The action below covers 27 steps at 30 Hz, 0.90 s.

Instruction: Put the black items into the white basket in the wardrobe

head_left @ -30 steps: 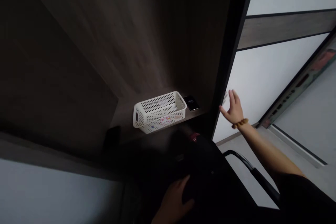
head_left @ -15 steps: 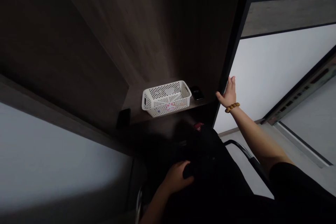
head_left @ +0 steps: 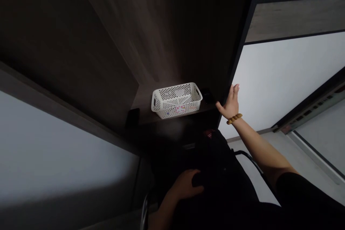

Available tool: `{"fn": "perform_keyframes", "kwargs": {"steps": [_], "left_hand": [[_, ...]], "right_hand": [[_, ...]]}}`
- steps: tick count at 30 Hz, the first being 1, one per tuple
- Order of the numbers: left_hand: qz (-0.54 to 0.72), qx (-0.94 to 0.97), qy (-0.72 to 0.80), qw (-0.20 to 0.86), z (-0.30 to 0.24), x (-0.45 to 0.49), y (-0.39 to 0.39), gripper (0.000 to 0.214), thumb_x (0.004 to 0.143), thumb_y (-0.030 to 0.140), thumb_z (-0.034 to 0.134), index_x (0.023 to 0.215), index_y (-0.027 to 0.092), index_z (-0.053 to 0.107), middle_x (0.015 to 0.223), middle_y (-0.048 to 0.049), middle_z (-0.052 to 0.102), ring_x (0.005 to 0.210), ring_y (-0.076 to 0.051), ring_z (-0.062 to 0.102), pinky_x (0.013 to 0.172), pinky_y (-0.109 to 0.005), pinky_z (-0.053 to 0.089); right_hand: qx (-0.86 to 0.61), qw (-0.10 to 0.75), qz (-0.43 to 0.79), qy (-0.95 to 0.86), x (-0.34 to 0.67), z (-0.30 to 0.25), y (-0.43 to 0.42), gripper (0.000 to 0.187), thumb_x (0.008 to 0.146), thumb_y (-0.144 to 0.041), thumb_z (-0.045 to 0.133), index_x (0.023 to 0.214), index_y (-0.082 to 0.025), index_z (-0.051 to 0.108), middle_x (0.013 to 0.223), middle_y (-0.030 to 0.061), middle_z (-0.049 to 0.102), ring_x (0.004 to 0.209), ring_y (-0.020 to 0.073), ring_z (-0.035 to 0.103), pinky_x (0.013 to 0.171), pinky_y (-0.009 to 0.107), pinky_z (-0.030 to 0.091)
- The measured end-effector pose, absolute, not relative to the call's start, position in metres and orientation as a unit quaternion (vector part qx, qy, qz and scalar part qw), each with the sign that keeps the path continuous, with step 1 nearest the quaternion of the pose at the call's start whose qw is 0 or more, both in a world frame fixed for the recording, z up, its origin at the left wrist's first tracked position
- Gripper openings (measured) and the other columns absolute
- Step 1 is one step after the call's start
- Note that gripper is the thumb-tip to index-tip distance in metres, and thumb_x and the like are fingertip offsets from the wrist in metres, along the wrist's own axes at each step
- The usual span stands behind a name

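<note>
My right hand (head_left: 230, 106) rests against the dark edge of a sliding door (head_left: 240, 52), its fingers stretched out and the thumb spread to the left. A beaded bracelet (head_left: 234, 118) circles that wrist. My left hand (head_left: 187, 184) lies on my dark-clothed lap, thumb and fingers apart, with nothing visible in it. Beyond both hands, a white perforated plastic basket (head_left: 176, 101) with a pink sticker stands on a dark wooden shelf (head_left: 145, 102). A phone (head_left: 207, 96), barely visible in shadow, lies between the basket and the door edge.
Left of the basket, a dark rectangular object (head_left: 133, 117) sits by the cabinet side. A curved metal chair arm (head_left: 246, 156) stands below my right forearm, with another (head_left: 145, 208) at lower left. A pale wall (head_left: 54, 154) fills the lower left.
The sliding door has moved left together with my right hand, narrowing the gap beside the basket. The phone and shelf look darker. My left hand stays on my lap, and the view has shifted slightly.
</note>
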<state>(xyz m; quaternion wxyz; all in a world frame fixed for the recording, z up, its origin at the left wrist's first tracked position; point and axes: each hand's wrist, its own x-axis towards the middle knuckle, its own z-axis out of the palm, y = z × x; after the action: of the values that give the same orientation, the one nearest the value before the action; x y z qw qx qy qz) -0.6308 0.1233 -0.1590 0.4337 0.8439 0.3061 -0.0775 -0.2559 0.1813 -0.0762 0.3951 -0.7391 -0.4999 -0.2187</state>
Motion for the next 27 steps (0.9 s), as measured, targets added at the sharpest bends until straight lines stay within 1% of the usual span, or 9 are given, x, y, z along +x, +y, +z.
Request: {"fn": "perform_keyframes", "kwargs": {"steps": [6,12,16,18,19,21,23,25,27], "left_hand": [[-0.098,0.829,0.303,0.459,-0.173,-0.622,0.105,0.074,0.074,0.048,0.079,0.144,0.023,0.068,0.149,-0.0105,0.068,0.138,-0.033,0.063,0.121,-0.047,0.045],[-0.074,0.834,0.285,0.467,-0.162,-0.616,0.099,0.070,0.082,0.054,0.075,0.145,0.025,0.066,0.151,-0.0097,0.067,0.139,-0.032,0.062,0.122,-0.046,0.044],[-0.053,0.842,0.286,0.454,-0.164,-0.615,0.096,0.051,0.100,0.053,0.051,0.136,0.024,0.072,0.140,-0.0085,0.074,0.133,-0.028,0.067,0.118,-0.043,0.048],[-0.047,0.851,0.297,0.430,-0.169,-0.612,0.094,0.053,0.107,0.049,0.035,0.132,0.025,0.075,0.134,-0.0076,0.077,0.128,-0.027,0.070,0.116,-0.044,0.051],[-0.041,0.862,0.305,0.403,-0.171,-0.610,0.094,0.053,0.107,0.048,0.034,0.134,0.026,0.074,0.135,-0.0081,0.077,0.128,-0.029,0.071,0.115,-0.046,0.053],[-0.013,0.896,0.315,0.313,-0.166,-0.599,0.099,0.052,0.101,0.047,0.046,0.142,0.027,0.070,0.147,-0.0103,0.070,0.136,-0.034,0.065,0.120,-0.053,0.050],[0.054,0.929,0.314,0.188,-0.146,-0.579,0.112,0.058,0.094,0.042,0.058,0.150,0.031,0.063,0.162,-0.0091,0.057,0.152,-0.037,0.050,0.131,-0.058,0.037],[0.159,0.938,0.303,0.061,-0.110,-0.548,0.132,0.059,0.095,0.036,0.056,0.155,0.037,0.058,0.170,-0.0049,0.047,0.162,-0.032,0.035,0.137,-0.057,0.024],[0.274,0.918,0.284,-0.048,-0.064,-0.507,0.156,0.061,0.100,0.034,0.050,0.161,0.027,0.050,0.174,-0.0098,0.039,0.166,-0.029,0.023,0.139,-0.059,0.016]], "right_hand": [[-0.738,0.397,-0.232,-0.494,-0.271,-0.076,0.185,0.115,0.087,-0.043,0.059,0.171,-0.014,-0.015,0.179,0.0211,-0.019,0.166,0.0497,-0.004,0.124,0.074,0.032],[-0.735,0.390,-0.227,-0.505,-0.291,-0.080,0.191,0.119,0.085,-0.042,0.060,0.170,-0.015,-0.018,0.179,0.0222,-0.018,0.165,0.0514,0.002,0.122,0.076,0.035],[-0.727,0.369,-0.213,-0.539,-0.307,-0.076,0.184,0.118,0.083,-0.039,0.064,0.172,-0.011,-0.008,0.180,0.0243,-0.013,0.165,0.0512,0.007,0.124,0.072,0.036],[-0.716,0.358,-0.202,-0.565,-0.314,-0.071,0.176,0.118,0.081,-0.038,0.067,0.173,-0.009,-0.001,0.180,0.0250,-0.009,0.164,0.0514,0.011,0.125,0.072,0.034],[-0.709,0.350,-0.194,-0.581,-0.317,-0.068,0.172,0.117,0.080,-0.037,0.069,0.173,-0.009,0.004,0.180,0.0247,-0.006,0.164,0.0513,0.013,0.125,0.072,0.034],[-0.696,0.335,-0.181,-0.609,-0.321,-0.062,0.165,0.108,0.083,-0.037,0.072,0.173,-0.012,0.017,0.181,0.0230,0.006,0.162,0.0494,0.021,0.124,0.069,0.036],[-0.687,0.331,-0.179,-0.621,-0.324,-0.056,0.157,0.086,0.092,-0.041,0.072,0.167,-0.019,0.037,0.176,0.0199,0.026,0.157,0.0438,0.036,0.122,0.066,0.040],[-0.682,0.337,-0.186,-0.621,-0.321,-0.049,0.147,0.066,0.099,-0.047,0.069,0.157,-0.022,0.051,0.167,0.0154,0.044,0.149,0.0369,0.047,0.121,0.063,0.043],[-0.680,0.345,-0.195,-0.617,-0.309,-0.041,0.134,0.066,0.099,-0.050,0.066,0.157,-0.023,0.050,0.166,0.0157,0.044,0.151,0.0371,0.045,0.121,0.064,0.041]]}}
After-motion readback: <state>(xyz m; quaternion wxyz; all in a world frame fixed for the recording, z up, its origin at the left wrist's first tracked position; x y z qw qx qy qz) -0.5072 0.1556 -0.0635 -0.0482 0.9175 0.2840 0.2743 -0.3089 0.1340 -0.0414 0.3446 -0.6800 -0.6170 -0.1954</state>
